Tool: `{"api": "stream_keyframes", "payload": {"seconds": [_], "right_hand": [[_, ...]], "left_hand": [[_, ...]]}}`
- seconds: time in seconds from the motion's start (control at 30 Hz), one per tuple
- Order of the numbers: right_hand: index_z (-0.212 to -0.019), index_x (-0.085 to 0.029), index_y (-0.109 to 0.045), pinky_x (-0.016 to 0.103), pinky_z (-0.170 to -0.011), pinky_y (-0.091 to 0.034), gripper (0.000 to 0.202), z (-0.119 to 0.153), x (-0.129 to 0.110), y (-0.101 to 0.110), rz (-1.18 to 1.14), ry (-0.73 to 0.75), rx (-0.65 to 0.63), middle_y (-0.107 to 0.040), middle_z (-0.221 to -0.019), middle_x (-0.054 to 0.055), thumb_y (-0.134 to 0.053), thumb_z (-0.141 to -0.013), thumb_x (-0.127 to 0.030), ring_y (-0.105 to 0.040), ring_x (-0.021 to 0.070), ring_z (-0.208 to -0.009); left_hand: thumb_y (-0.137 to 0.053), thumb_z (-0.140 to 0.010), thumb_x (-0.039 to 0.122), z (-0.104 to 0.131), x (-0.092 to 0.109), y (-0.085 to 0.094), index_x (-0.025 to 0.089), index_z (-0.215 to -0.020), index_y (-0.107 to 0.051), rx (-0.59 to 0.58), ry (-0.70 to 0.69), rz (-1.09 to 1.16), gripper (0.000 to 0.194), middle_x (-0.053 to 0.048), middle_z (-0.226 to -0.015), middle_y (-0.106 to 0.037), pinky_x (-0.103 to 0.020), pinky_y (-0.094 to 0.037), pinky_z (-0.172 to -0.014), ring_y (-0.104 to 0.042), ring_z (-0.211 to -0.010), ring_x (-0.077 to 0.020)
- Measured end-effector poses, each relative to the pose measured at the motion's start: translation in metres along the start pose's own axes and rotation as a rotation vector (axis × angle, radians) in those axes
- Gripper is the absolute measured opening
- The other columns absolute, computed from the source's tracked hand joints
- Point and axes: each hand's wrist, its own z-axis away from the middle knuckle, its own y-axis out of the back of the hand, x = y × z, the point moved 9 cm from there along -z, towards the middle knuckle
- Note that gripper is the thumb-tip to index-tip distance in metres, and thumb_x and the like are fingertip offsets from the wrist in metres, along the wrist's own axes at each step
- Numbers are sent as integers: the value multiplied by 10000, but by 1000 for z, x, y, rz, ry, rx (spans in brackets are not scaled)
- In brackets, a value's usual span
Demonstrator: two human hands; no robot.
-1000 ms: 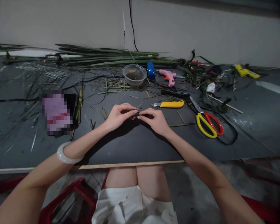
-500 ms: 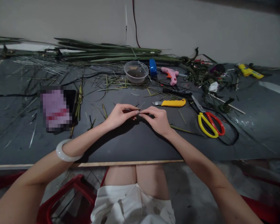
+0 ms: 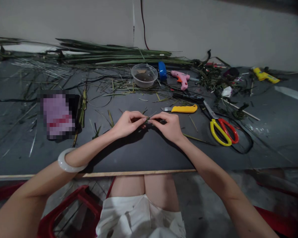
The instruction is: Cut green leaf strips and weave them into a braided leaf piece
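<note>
My left hand (image 3: 128, 123) and my right hand (image 3: 169, 127) meet over the middle of the table, fingertips almost touching. Both pinch a small green leaf strip (image 3: 147, 119) between thumb and forefinger. Most of the strip is hidden by the fingers, so its full shape does not show. Just beyond my right hand lies a yellow utility knife (image 3: 184, 108), its blade pointing left. Red-and-yellow-handled scissors (image 3: 221, 131) rest farther right. Thin leaf scraps (image 3: 110, 118) are scattered beside my left hand.
A clear plastic bowl (image 3: 144, 83), a blue tape roll (image 3: 162, 71) and a pink glue gun (image 3: 180, 78) stand behind the hands. Long green leaves (image 3: 114, 54) lie along the wall. At left is a phone-like object (image 3: 58, 114), blurred out. A yellow glue gun (image 3: 265, 75) lies far right.
Both hands stay in nearly the same place, still pinching. The fingertips have shifted slightly, and more of the green strip shows between them. The whole view has moved a little.
</note>
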Motion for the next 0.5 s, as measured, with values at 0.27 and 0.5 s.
{"api": "stream_keyframes", "payload": {"seconds": [0.27, 0.5], "right_hand": [[-742, -163, -697, 251, -637, -481, 49, -1, -1, -1, 1, 29, -19, -704, -717, 28, -653, -764, -161, -631, 135, -660], [-1012, -152, -647, 306, -737, -513, 203, 5, -11, 4, 247, 306, -95, -703, -907, 76, -589, -823, -197, -634, 169, -782]], "left_hand": [[-645, -737, 319, 0, 0, -1, 97, -816, -691, 7, -47, -55, 240, -37, -752, -628, -191, -461, -555, -593, -583, -95], [-613, -748, 331, 0, -1, 7, 85, -834, -695, 101, -59, -93, 273, -55, -748, -635, -222, -480, -563, -605, -585, -116]]}}
